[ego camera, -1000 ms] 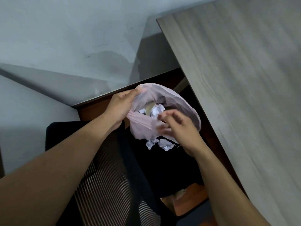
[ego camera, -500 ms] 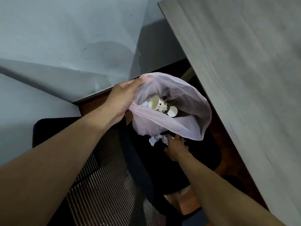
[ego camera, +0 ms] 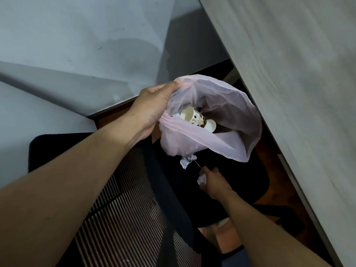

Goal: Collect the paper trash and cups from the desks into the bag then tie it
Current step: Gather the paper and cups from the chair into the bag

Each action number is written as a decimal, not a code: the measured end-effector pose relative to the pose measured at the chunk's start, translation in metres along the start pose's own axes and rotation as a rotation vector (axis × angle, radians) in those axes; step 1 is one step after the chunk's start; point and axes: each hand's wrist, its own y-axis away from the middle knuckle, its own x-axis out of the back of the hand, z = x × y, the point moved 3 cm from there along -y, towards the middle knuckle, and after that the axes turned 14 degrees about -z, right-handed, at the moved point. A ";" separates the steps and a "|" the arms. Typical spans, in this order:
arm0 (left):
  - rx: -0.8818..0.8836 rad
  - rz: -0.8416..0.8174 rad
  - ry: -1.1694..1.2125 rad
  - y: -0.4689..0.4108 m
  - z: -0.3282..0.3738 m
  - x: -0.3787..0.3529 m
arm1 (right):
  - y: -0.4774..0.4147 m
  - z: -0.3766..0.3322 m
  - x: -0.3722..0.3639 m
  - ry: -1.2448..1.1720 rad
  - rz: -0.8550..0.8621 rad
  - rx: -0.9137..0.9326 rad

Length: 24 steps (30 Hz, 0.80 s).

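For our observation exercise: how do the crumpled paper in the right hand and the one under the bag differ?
The held paper is gripped by the right hand, partly hidden; the loose paper lies free on the chair seat, exposed. Both are white, crumpled, outside the bag.

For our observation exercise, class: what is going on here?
A person is clearing up trash. The left hand holds a pink bag open above a chair seat, with a paper cup lying inside. The right hand grips a crumpled paper at the seat; a second scrap lies beside the bag. The bag is not yet tied.
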 end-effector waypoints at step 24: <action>0.007 0.048 -0.145 0.011 0.002 -0.002 | 0.126 -0.117 0.201 -0.723 0.317 0.508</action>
